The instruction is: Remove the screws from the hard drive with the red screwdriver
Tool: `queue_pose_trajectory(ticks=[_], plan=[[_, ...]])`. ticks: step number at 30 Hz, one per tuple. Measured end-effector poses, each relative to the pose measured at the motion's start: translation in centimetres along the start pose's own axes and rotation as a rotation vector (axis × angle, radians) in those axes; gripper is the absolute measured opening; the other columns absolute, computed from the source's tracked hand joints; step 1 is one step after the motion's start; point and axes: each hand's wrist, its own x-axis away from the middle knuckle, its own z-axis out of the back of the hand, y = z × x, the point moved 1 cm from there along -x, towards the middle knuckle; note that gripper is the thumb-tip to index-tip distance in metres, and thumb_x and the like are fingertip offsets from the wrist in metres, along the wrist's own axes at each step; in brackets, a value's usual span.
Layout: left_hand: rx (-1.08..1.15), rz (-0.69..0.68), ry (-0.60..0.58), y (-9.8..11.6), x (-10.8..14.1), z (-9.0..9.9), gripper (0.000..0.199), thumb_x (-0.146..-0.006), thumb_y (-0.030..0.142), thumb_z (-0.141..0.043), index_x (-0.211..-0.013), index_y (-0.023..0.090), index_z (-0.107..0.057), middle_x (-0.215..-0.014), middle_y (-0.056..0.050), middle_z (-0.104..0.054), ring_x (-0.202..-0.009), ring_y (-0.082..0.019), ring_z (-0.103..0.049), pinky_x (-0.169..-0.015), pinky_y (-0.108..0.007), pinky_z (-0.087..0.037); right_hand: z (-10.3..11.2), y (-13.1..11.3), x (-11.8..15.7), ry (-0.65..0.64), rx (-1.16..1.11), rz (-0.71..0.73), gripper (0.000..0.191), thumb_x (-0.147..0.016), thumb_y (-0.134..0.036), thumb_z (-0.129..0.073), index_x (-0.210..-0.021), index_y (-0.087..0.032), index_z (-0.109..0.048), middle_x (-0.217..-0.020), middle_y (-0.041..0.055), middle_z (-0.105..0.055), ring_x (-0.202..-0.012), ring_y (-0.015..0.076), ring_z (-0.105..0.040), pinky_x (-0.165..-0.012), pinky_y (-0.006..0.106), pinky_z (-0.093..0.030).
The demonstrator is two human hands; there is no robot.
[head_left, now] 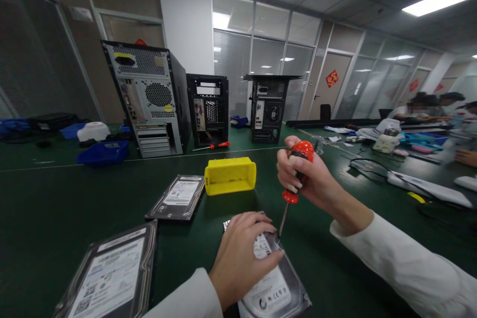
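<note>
My right hand is closed round the red and black handle of a screwdriver. The screwdriver stands slightly tilted, its tip at a screw spot near the right edge of a silver hard drive. Across the top of that drive lies my left hand, fingers at its far end and thumb on its right side, holding it against the table. The hand hides part of the drive's label. To the left are two more labelled hard drives, a nearer one and a farther one.
A yellow bin stands beyond the drives. Behind it are a tall computer case and two smaller cases, with another screwdriver lying before them. A blue tray sits left; cables and a white power strip lie right. People sit far right.
</note>
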Motion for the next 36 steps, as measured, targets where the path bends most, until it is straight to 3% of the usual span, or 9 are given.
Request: queue_pose_trajectory(ticks=[3,5,9,12,15,19,23,29,36], plan=[[0.0,-0.005,0.01,-0.08,0.08,-0.01,0.026,-0.07,0.027,-0.074,-0.095,0.027,-0.07,-0.109,-0.001,-0.065,-0.108,-0.025,-0.055,-0.097,-0.043,-0.037,-0.11,-0.17,-0.09,-0.015,-0.019,-0.052,0.03,-0.09,-0.048,-0.045,-0.101,-0.022,-0.055,-0.071,-0.0025,-0.05,-0.052,0.0078,-0.047,-0.052,0.023,-0.045],[0.001,-0.009,0.014,-0.2,0.15,-0.08,0.026,-0.07,0.027,-0.075,-0.095,0.027,-0.07,-0.109,0.0,-0.066,-0.108,-0.025,-0.055,-0.097,-0.042,-0.037,-0.02,-0.22,-0.09,-0.009,-0.029,-0.103,0.037,-0.094,-0.048,-0.036,-0.102,-0.019,-0.058,-0.078,0.0008,-0.052,-0.061,0.0102,-0.052,-0.06,0.027,-0.048],[0.002,-0.011,0.023,-0.41,0.18,-0.35,0.026,-0.069,0.027,-0.075,-0.095,0.027,-0.07,-0.109,0.0,-0.066,-0.107,-0.024,-0.055,-0.097,-0.042,-0.036,0.37,-0.22,-0.05,0.023,-0.011,-0.073,0.019,-0.085,-0.039,-0.058,-0.09,-0.021,-0.055,-0.087,-0.0003,-0.054,-0.068,0.0098,-0.055,-0.062,0.025,-0.051],[-0.002,-0.011,0.025,-0.43,0.11,-0.49,0.026,-0.068,0.027,-0.075,-0.094,0.027,-0.07,-0.108,0.0,-0.066,-0.107,-0.024,-0.056,-0.097,-0.041,-0.036,0.4,-0.3,-0.09,0.012,-0.008,-0.035,0.021,-0.077,-0.025,-0.068,-0.085,-0.023,-0.049,-0.071,-0.0062,-0.05,-0.047,0.0043,-0.045,-0.047,0.017,-0.043],[-0.012,-0.012,0.027,-0.38,0.09,-0.47,0.026,-0.068,0.026,-0.075,-0.093,0.027,-0.07,-0.108,0.0,-0.066,-0.107,-0.024,-0.056,-0.097,-0.041,-0.036,0.16,-0.49,-0.14,-0.013,-0.017,-0.047,0.021,-0.082,-0.036,-0.062,-0.093,-0.024,-0.05,-0.062,-0.0075,-0.044,-0.039,0.0035,-0.034,-0.039,0.016,-0.033],[-0.018,-0.016,0.025,-0.33,0.1,-0.35,0.025,-0.069,0.027,-0.075,-0.093,0.027,-0.07,-0.107,0.001,-0.066,-0.107,-0.024,-0.056,-0.096,-0.041,-0.037,-0.02,-0.39,-0.03,-0.033,-0.057,-0.118,0.035,-0.09,-0.048,-0.044,-0.104,-0.018,-0.056,-0.079,0.0017,-0.052,-0.063,0.011,-0.052,-0.057,0.025,-0.047],[-0.021,-0.02,0.02,-0.26,0.07,-0.32,0.025,-0.07,0.027,-0.074,-0.094,0.026,-0.07,-0.108,0.001,-0.066,-0.107,-0.024,-0.056,-0.096,-0.04,-0.037,0.16,0.05,0.19,-0.029,-0.019,-0.136,0.025,-0.084,-0.038,-0.059,-0.102,-0.02,-0.058,-0.093,0.0029,-0.055,-0.08,0.0134,-0.056,-0.069,0.028,-0.051],[-0.019,-0.017,0.021,-0.11,0.2,-0.19,0.026,-0.069,0.028,-0.075,-0.094,0.028,-0.07,-0.109,0.001,-0.066,-0.107,-0.025,-0.057,-0.095,-0.041,-0.037,-0.2,-0.06,0.22,0.006,0.028,-0.059,0.027,-0.078,-0.022,-0.068,-0.096,-0.025,-0.05,-0.071,-0.0057,-0.055,-0.05,0.0058,-0.048,-0.049,0.018,-0.041],[-0.015,0.012,0.087,-0.52,0.41,-0.34,0.031,-0.065,0.03,-0.078,-0.094,0.027,-0.07,-0.109,0.001,-0.066,-0.106,-0.025,-0.057,-0.094,-0.041,-0.038,0.13,-0.07,-0.23,0.111,0.047,-0.095,0.028,-0.085,-0.045,-0.052,-0.098,-0.02,-0.056,-0.08,0.0002,-0.054,-0.062,0.01,-0.052,-0.059,0.025,-0.048]])
